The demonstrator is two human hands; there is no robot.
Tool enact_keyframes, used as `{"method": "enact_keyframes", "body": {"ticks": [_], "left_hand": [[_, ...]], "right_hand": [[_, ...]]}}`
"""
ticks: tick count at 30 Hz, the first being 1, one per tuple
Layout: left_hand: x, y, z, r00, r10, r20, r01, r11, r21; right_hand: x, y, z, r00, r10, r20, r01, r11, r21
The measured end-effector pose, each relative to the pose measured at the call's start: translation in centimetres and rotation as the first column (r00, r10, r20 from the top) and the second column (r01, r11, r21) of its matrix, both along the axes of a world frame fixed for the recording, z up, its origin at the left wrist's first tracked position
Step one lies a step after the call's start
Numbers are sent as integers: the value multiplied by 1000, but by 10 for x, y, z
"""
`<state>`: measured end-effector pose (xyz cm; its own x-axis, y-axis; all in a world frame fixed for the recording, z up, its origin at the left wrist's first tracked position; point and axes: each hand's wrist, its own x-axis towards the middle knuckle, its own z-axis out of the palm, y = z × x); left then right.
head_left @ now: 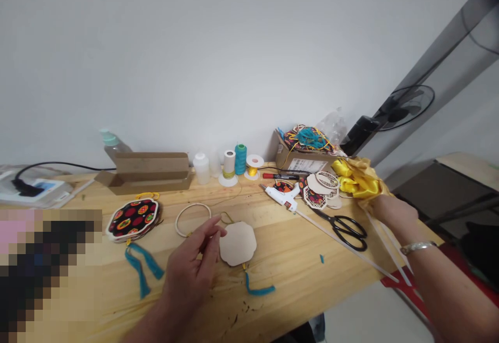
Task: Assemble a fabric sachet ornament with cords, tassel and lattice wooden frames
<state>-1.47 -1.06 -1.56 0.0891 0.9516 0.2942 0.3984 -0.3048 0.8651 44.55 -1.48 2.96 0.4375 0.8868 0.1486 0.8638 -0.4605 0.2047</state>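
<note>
My left hand (193,267) rests on the wooden table (296,275), fingers loosely curled, its fingertips touching the left edge of a plain scalloped wooden piece (238,243) with a teal tassel (258,288) at its bottom. At the table's right end my right hand (390,212) is closed on a bunch of yellow satin ribbon (356,181); a silver bracelet (417,247) sits on that wrist. A wooden ring (192,219) lies just beyond my left hand.
A stack of fabric-covered scalloped pieces (132,219) with teal tassels (142,267) lies left. White glue gun (283,197), glue sticks (343,249), black scissors (345,227), laser-cut wooden pieces (323,187), thread spools (240,159), cardboard boxes (150,171) and a black fan (393,111) stand behind.
</note>
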Motion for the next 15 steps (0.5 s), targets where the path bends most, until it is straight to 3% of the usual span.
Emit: {"method": "enact_keyframes", "body": {"ticks": [3,9,12,15], "left_hand": [[0,0,1,1000,-1,-12,1,1000,1],[-1,1,-3,1000,3,-19,-3,1000,-3],[-1,1,-5,1000,15,-10,-16,1000,-12],[0,0,-5,999,38,-4,-38,999,-14]], "right_hand": [[-9,5,4,994,-110,29,111,993,-37],[-24,34,-19,999,-14,-40,9,992,-127],[-19,37,-29,997,43,-63,-50,993,-111],[-10,33,-26,991,110,-82,-115,991,-64]]}}
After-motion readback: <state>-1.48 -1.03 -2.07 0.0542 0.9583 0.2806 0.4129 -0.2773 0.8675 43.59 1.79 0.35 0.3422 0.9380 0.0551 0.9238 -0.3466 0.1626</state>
